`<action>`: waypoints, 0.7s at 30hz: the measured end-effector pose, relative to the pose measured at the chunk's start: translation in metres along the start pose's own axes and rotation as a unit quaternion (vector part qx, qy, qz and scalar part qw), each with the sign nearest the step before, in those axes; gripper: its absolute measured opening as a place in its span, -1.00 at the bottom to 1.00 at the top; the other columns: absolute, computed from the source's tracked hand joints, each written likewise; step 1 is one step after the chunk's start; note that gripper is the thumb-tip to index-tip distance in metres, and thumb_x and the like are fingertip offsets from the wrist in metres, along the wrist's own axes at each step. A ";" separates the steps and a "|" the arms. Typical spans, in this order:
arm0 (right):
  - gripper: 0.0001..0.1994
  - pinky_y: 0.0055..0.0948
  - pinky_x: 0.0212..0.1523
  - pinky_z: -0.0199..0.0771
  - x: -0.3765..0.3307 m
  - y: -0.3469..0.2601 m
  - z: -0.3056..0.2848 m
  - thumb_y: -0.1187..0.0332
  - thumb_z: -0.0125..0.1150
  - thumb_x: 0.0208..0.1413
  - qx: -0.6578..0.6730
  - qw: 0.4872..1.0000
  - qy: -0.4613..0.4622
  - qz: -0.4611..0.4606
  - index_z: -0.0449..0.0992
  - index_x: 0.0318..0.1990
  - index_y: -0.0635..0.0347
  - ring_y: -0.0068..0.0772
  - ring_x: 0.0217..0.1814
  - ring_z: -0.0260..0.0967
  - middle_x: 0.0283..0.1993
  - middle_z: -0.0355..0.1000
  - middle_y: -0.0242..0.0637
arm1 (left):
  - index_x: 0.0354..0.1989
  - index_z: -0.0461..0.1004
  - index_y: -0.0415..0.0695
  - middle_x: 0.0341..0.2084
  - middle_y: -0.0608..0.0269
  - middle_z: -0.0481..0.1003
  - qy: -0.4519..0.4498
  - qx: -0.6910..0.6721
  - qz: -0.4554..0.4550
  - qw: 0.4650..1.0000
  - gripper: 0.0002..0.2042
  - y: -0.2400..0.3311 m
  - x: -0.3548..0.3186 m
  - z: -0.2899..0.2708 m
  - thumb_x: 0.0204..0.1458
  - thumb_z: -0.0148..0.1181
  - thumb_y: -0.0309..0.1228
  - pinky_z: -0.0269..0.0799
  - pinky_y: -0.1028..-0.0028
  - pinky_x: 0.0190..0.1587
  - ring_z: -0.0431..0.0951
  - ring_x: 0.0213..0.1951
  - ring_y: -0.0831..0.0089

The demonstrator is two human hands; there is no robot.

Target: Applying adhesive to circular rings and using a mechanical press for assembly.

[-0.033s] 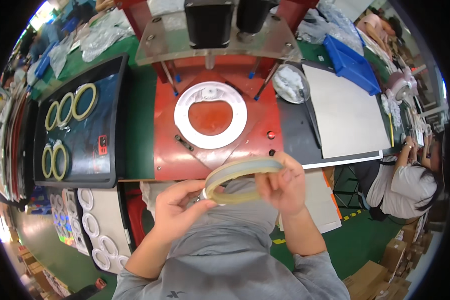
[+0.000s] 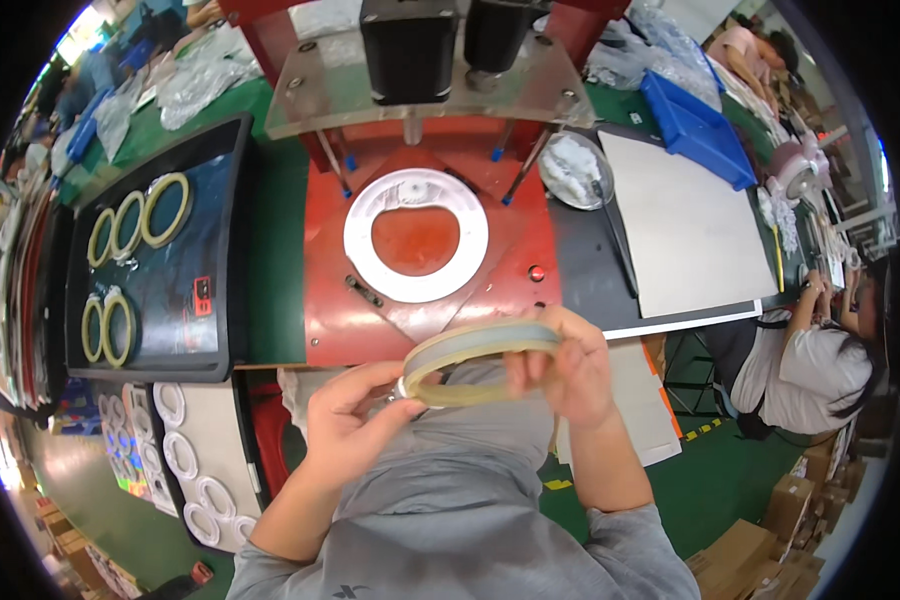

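A: Item one, the ring (image 2: pixel 482 362). Orientation?

B: Thin tan-and-grey band, held in the air above the person's lap, just in front of the near edge of the counter (image 2: pixel 275 250). It is tilted, showing as a flattened oval; the long axis runs left to right, the right end slightly higher.

A: Surface and surroundings?

B: Green counter carrying a red fixture plate (image 2: pixel 335 300) with a white ring seat (image 2: pixel 416 235) at its centre. To the left, a black tray (image 2: pixel 185 330) with several yellowish rings (image 2: pixel 165 209). To the right, a grey sheet (image 2: pixel 685 235) and a blue bin (image 2: pixel 698 128). Green floor below, cardboard boxes (image 2: pixel 760 545) at lower right. Another person sits at the far right.

A: Fingers?

B: Left hand (image 2: pixel 355 420): fingers curled, thumb and fingertips pinched on the ring's left end. Right hand (image 2: pixel 562 372): fingers closed over the ring's right end, thumb under, the rest over the top edge. Both grip it; neither touches the counter.
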State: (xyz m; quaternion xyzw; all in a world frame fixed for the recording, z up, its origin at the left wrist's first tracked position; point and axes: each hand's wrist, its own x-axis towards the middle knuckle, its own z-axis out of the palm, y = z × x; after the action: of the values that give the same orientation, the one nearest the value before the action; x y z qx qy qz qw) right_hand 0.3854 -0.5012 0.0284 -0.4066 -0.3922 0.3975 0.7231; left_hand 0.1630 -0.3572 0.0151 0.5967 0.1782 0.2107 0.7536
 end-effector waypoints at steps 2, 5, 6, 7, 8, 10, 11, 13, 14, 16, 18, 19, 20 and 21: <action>-0.56 -0.40 -0.15 0.52 0.013 -0.008 -0.010 0.03 -0.01 0.50 -0.037 0.996 0.075 -0.039 0.47 -0.12 0.32 -0.33 -0.23 0.53 -0.23 0.51 -0.15 | 0.12 0.52 -0.45 0.01 -0.03 0.62 0.015 0.025 0.014 0.999 -0.65 -0.006 -0.001 -0.009 0.14 0.29 -0.74 0.53 0.36 0.18 0.64 0.07 0.29; -0.80 -0.45 -0.07 0.50 0.019 -0.021 -0.080 0.35 0.20 0.39 -0.421 0.859 0.292 -0.004 0.50 -0.03 0.33 -0.41 -0.12 0.57 -0.11 0.57 -0.22 | 0.13 0.51 -0.44 -0.02 0.02 0.64 0.033 0.053 0.040 0.997 -0.65 -0.007 0.005 -0.017 0.15 0.28 -0.73 0.52 0.41 0.16 0.64 0.04 0.36; -0.78 -0.38 -0.06 0.51 0.022 -0.026 -0.093 0.35 0.30 0.30 -0.518 0.786 0.336 0.019 0.52 -0.06 0.32 -0.28 -0.10 0.56 -0.09 0.55 -0.14 | 0.15 0.50 -0.44 -0.02 0.03 0.64 0.046 0.044 0.025 0.998 -0.65 -0.007 0.006 -0.019 0.16 0.28 -0.72 0.53 0.42 0.15 0.64 0.03 0.37; -0.78 -0.31 -0.05 0.51 0.016 -0.022 -0.113 0.36 0.32 0.26 -0.599 0.730 0.331 0.007 0.52 -0.08 0.32 -0.21 -0.09 0.53 -0.09 0.53 -0.09 | 0.16 0.49 -0.43 -0.02 0.04 0.64 0.058 0.033 0.011 0.998 -0.64 -0.007 0.007 -0.020 0.17 0.27 -0.72 0.53 0.44 0.14 0.64 0.03 0.39; -0.78 -0.24 -0.05 0.51 0.011 -0.017 -0.132 0.37 0.35 0.23 -0.674 0.665 0.323 -0.004 0.52 -0.10 0.32 -0.13 -0.09 0.51 -0.09 0.51 -0.05 | 0.12 0.51 -0.39 -0.02 0.04 0.65 0.066 0.042 -0.003 0.997 -0.71 -0.009 0.008 -0.019 0.23 0.20 -0.66 0.53 0.44 0.12 0.64 0.02 0.38; -0.77 -0.12 -0.03 0.48 0.004 -0.012 -0.145 0.37 0.38 0.19 -0.702 0.649 0.283 0.076 0.51 -0.13 0.31 -0.02 -0.08 0.46 -0.08 0.48 -0.02 | 0.12 0.51 -0.39 -0.02 0.05 0.65 0.067 0.052 0.012 0.996 -0.71 -0.013 0.008 -0.020 0.24 0.20 -0.66 0.53 0.44 0.12 0.64 0.02 0.38; -0.79 -0.12 -0.08 0.48 0.003 -0.009 -0.151 0.38 0.36 0.21 -0.712 0.641 0.277 0.065 0.50 -0.14 0.32 -0.03 -0.14 0.47 -0.15 0.48 -0.02 | 0.13 0.51 -0.38 -0.02 0.05 0.64 0.067 0.062 0.023 0.996 -0.71 -0.015 0.008 -0.020 0.24 0.20 -0.66 0.53 0.44 0.12 0.64 0.03 0.38; -0.80 -0.22 -0.13 0.49 0.003 -0.006 -0.161 0.37 0.34 0.25 -0.690 0.654 0.305 0.055 0.49 -0.16 0.32 -0.15 -0.18 0.50 -0.20 0.51 -0.07 | 0.13 0.51 -0.38 -0.02 0.05 0.64 0.065 0.057 0.023 0.996 -0.71 -0.016 0.009 -0.021 0.24 0.20 -0.66 0.53 0.44 0.12 0.64 0.03 0.38; -0.80 -0.32 -0.19 0.51 0.003 -0.006 -0.165 0.36 0.32 0.28 -0.665 0.667 0.334 0.047 0.49 -0.18 0.33 -0.27 -0.23 0.53 -0.25 0.54 -0.12 | 0.13 0.51 -0.39 -0.02 0.05 0.64 0.062 0.055 0.022 0.996 -0.71 -0.017 0.010 -0.022 0.24 0.21 -0.65 0.53 0.44 0.12 0.64 0.02 0.38; -0.81 -0.34 -0.26 0.52 0.018 -0.013 -0.154 0.36 0.29 0.31 -0.664 0.657 0.355 0.027 0.49 -0.16 0.34 -0.30 -0.34 0.54 -0.34 0.55 -0.15 | 0.13 0.51 -0.39 -0.02 0.05 0.64 0.063 0.061 0.018 0.996 -0.71 -0.018 0.010 -0.024 0.24 0.21 -0.65 0.53 0.43 0.13 0.64 0.02 0.38; -0.83 -0.24 -0.15 0.52 0.035 -0.022 -0.147 0.38 0.30 0.28 -0.608 0.698 0.377 0.024 0.52 -0.15 0.31 -0.02 -0.18 0.56 -0.23 0.59 -0.05 | 0.13 0.51 -0.39 -0.02 0.05 0.64 0.058 0.065 0.015 0.996 -0.71 -0.017 0.011 -0.025 0.24 0.21 -0.65 0.53 0.43 0.13 0.64 0.02 0.37; -0.85 -0.24 -0.15 0.54 0.043 -0.026 -0.145 0.38 0.31 0.27 -0.614 0.699 0.366 0.019 0.56 -0.17 0.29 -0.01 -0.18 0.59 -0.26 0.60 -0.05 | 0.12 0.51 -0.39 -0.03 0.05 0.64 0.054 0.057 0.008 0.997 -0.71 -0.014 0.011 -0.025 0.24 0.21 -0.65 0.53 0.42 0.13 0.64 0.02 0.37; -0.86 -0.23 -0.15 0.54 0.050 -0.026 -0.147 0.38 0.31 0.27 -0.637 0.684 0.357 -0.008 0.57 -0.18 0.29 0.00 -0.19 0.59 -0.26 0.60 -0.04 | 0.12 0.51 -0.39 -0.03 0.06 0.64 0.051 0.048 0.001 0.998 -0.71 -0.012 0.011 -0.024 0.24 0.22 -0.65 0.53 0.42 0.14 0.64 0.02 0.37; -0.87 -0.21 -0.15 0.55 0.058 -0.026 -0.150 0.38 0.31 0.27 -0.658 0.667 0.346 -0.036 0.59 -0.20 0.29 0.02 -0.20 0.58 -0.27 0.60 -0.03 | 0.12 0.51 -0.39 -0.03 0.06 0.64 0.047 0.050 0.003 0.998 -0.71 -0.012 0.012 -0.025 0.24 0.22 -0.65 0.53 0.42 0.14 0.64 0.02 0.37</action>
State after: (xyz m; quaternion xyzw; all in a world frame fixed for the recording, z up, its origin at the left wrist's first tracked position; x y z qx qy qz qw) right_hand 0.5475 -0.4995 0.0116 -0.8709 -0.2879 -0.1598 0.3649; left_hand 0.1615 -0.3331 -0.0023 0.6234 0.2215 0.2315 0.7133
